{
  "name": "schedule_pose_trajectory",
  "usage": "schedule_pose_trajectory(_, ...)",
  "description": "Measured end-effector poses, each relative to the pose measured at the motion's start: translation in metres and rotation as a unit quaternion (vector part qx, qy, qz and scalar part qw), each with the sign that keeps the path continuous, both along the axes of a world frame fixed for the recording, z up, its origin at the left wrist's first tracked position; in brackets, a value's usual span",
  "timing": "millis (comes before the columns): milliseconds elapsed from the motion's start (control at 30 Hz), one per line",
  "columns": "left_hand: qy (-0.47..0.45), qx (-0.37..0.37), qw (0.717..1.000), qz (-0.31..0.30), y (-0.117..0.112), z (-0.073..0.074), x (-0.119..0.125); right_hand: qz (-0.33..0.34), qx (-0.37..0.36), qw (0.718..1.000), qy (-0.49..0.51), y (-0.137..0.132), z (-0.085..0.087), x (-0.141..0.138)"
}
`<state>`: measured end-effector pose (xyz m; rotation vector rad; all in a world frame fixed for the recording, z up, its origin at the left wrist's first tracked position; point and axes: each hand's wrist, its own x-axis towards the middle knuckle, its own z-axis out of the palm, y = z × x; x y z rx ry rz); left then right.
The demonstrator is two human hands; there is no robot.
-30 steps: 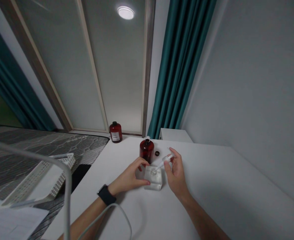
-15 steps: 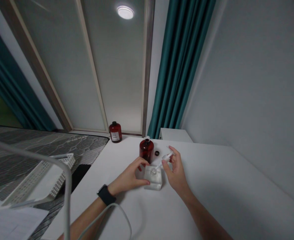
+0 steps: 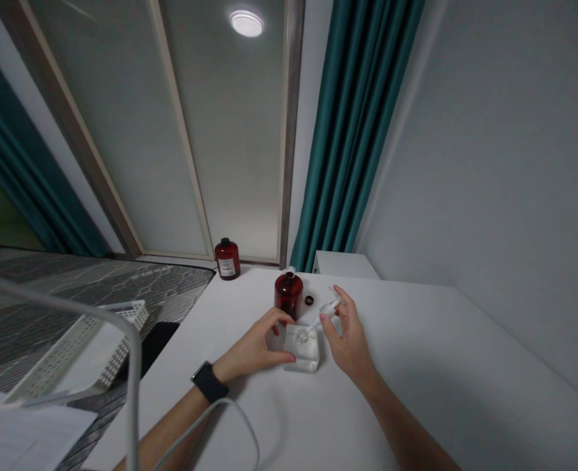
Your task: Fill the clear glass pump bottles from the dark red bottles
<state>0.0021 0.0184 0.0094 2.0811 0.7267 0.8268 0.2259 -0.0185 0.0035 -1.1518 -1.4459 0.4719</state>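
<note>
A clear, square bottle point(image 3: 302, 356) with a round neck stands on the white table. My left hand point(image 3: 262, 340) is closed around its left side, thumb at the front and fingers toward the back. My right hand point(image 3: 348, 337) pinches a white pump dispenser point(image 3: 328, 309) between thumb and fingers. The pump is tilted, and its lower end points down at the bottle's neck; whether the tube is inside I cannot tell. Just behind stands a dark red bottle point(image 3: 289, 297) without its cap. A small black cap point(image 3: 309, 301) lies beside it.
Another red bottle point(image 3: 227, 260) with a white label and black cap stands at the table's far left corner. A grey cable point(image 3: 134, 392) crosses the left foreground. Beyond the table's left edge are a white perforated basket point(image 3: 122, 353) and paper sheets point(image 3: 28, 435).
Almost nothing differs. The right hand and the pump have shifted very slightly; the left hand stays at the clear bottle.
</note>
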Motion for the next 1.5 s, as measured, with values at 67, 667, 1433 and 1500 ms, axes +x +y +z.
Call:
schedule_pose_trajectory(67,0.0,0.0,1.0,-0.001,0.0,0.0,0.0,0.0,0.0,1.0,-0.001,0.0,-0.001,0.001)
schedule_pose_trajectory(667,0.0,0.013,1.0,-0.01,0.0,0.002,0.001,-0.003,0.041,0.999,-0.01,0.0,0.0,0.007)
schedule_pose_trajectory(1433,-0.005,0.023,0.999,-0.021,0.002,0.0,0.0,-0.044,0.208,0.96,-0.182,-0.009,0.01,0.003)
schedule_pose_trajectory(1500,-0.004,0.021,1.0,-0.021,0.002,0.001,0.0,-0.045,0.208,0.96,-0.18,-0.009,0.012,0.004)
